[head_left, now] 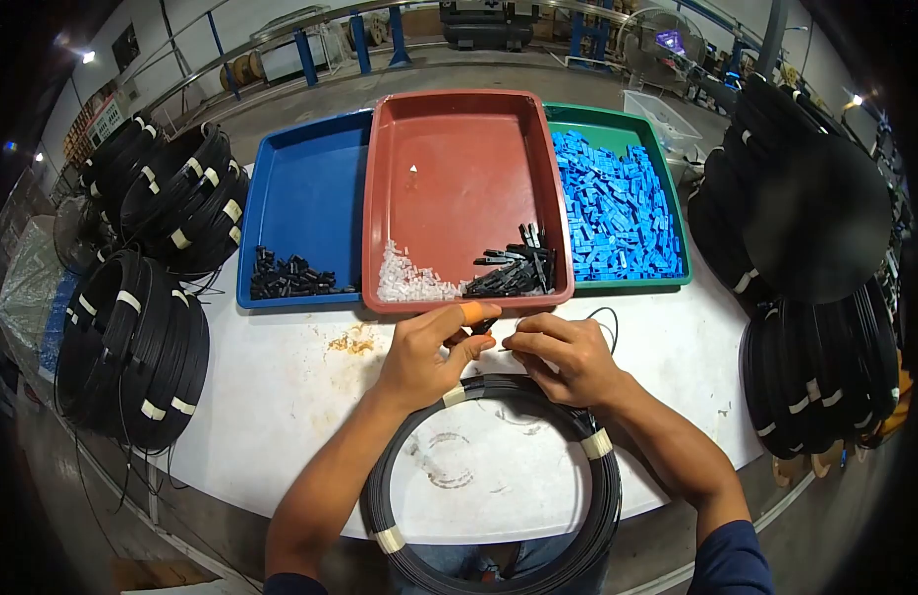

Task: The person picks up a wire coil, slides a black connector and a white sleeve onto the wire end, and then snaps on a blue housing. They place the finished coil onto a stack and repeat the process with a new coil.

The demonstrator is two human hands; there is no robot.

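Observation:
My left hand, with an orange cover on one finger, is closed on a small black connector piece. Close beside it, my right hand pinches the thin black cable, which loops out behind the fingers; its tip is barely visible between the two hands. Below both hands lies a coil of black cable, bound with pale tape, partly on the white table and partly over my lap. The fingers hide most of the connector piece.
A red tray holds clear and black small parts. Beside it stand a blue tray with black pieces and a green tray full of blue connectors. Cable coils are stacked left and right of the white table.

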